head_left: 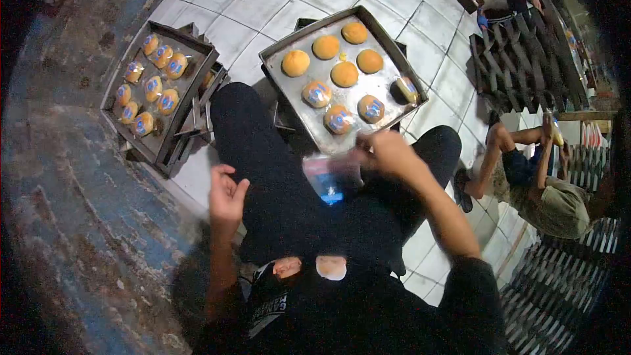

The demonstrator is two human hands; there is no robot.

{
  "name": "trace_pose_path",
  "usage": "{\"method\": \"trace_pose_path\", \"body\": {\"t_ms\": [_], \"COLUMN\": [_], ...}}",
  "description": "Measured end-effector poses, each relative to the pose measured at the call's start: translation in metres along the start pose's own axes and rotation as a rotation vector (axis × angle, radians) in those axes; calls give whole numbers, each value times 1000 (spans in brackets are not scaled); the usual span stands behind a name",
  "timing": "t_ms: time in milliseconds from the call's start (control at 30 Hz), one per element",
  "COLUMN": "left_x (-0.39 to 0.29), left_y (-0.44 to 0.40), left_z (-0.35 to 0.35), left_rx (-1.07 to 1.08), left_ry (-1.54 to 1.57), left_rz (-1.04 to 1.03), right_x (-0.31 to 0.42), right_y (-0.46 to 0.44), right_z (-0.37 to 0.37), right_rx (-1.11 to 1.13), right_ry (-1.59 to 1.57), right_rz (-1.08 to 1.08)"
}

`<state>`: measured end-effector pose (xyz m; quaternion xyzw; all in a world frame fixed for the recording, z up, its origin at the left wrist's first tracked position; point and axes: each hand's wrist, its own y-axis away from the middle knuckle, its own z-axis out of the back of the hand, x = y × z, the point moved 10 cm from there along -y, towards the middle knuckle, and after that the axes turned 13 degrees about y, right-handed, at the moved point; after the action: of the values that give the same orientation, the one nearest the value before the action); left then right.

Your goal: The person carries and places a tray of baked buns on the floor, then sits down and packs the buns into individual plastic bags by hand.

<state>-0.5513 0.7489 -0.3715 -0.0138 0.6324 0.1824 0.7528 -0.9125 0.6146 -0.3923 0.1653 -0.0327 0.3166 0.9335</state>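
My right hand (384, 152) pinches the edge of a clear plastic bag (332, 177) with blue print, which hangs over my lap and is partly blurred. My left hand (227, 197) is raised at the left of my lap, fingers apart and slightly curled, holding nothing. Just beyond my right hand is a metal tray (273, 59) with several round buns. The bare buns (326, 47) lie mostly in its far part; wrapped buns (338, 119) with blue print lie nearer to me. At the tray's right side rests a long wrapped piece (407, 90).
Left of my knee, a stacked tray (161, 151) holds several wrapped buns (169, 100). At the right, another person (545, 204) sits holding a wrapped item (557, 133). Dark slatted racks (526, 59) stand beyond, on the white tiled floor (243, 10).
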Motion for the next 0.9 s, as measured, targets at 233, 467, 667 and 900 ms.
{"method": "trace_pose_path", "body": {"t_ms": [233,467,667,900], "left_x": [-56,-49,-15,-39], "left_y": [-6,27,26,8], "left_z": [-57,-116,-143,-116], "left_rx": [80,248,275,231], "left_ry": [111,601,766,741], "left_rz": [-52,211,316,244], "right_x": [100,87,82,107], "right_y": [19,29,10,7], "right_z": [-128,33,2,-60], "right_rx": [153,-239,14,161], "right_ry": [328,-338,-76,-182], "right_rz": [318,366,122,324]}}
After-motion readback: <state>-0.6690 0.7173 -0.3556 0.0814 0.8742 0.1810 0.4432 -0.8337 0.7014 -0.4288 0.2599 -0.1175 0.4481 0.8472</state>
